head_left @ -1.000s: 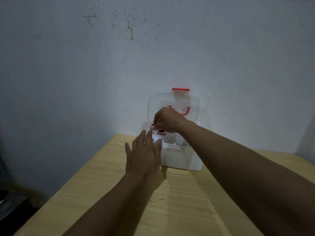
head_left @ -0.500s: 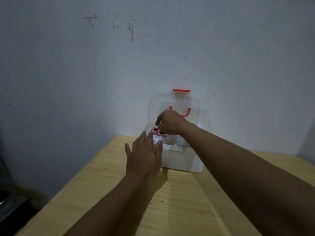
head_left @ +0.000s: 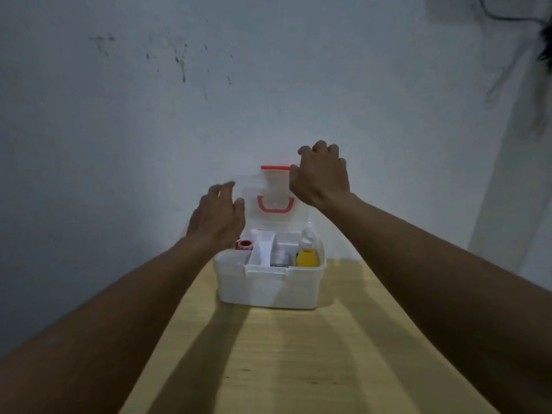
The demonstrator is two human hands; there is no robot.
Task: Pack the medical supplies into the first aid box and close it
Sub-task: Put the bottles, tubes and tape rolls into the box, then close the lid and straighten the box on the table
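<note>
Both hands raised at the upright lid (head_left: 273,201): left hand (head_left: 216,218) loosely curled beside its left edge, grasping nothing; right hand (head_left: 321,177) at the top right corner by the red latch (head_left: 275,167), contact unclear to me. First aid box (head_left: 268,286) open on the wooden table (head_left: 283,363), yellow bottle (head_left: 306,255) inside at right.

Left hand (head_left: 216,218) covers the upper left corner of the first aid box (head_left: 268,286) and part of the red-capped item (head_left: 245,244) in the left compartment. Right hand (head_left: 321,177) hides the lid's (head_left: 273,216) upper right corner and the right end of the red latch (head_left: 274,167). Grey item (head_left: 280,259) in the middle compartment: too blurred to identify. Both forearms and the counter (head_left: 298,369) run off the lower frame edge. Dark object (head_left: 545,40) at upper right is cut off.
</note>
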